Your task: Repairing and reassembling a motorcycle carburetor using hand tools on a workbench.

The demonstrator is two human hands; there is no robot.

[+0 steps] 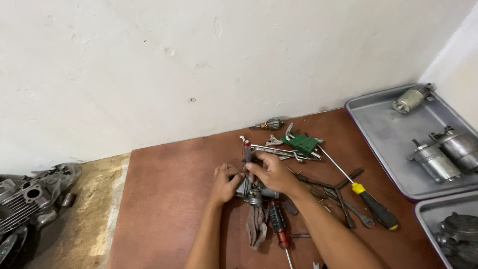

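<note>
Now both hands: left hand (226, 182), right hand (271, 172) gripping small metal part (254, 193) on brown board (164, 199)

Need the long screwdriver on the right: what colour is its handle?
Black with yellow bands at both ends, on the long screwdriver; seen in the head view.

- Metal part (255, 192), dull grey, between both hands
- Rag (256, 226) at 6 o'clock: limp, grimy cloth
- Board (164, 199): matt reddish-brown
- Tray (383, 124) at 3 o'clock: brushed metal
</note>
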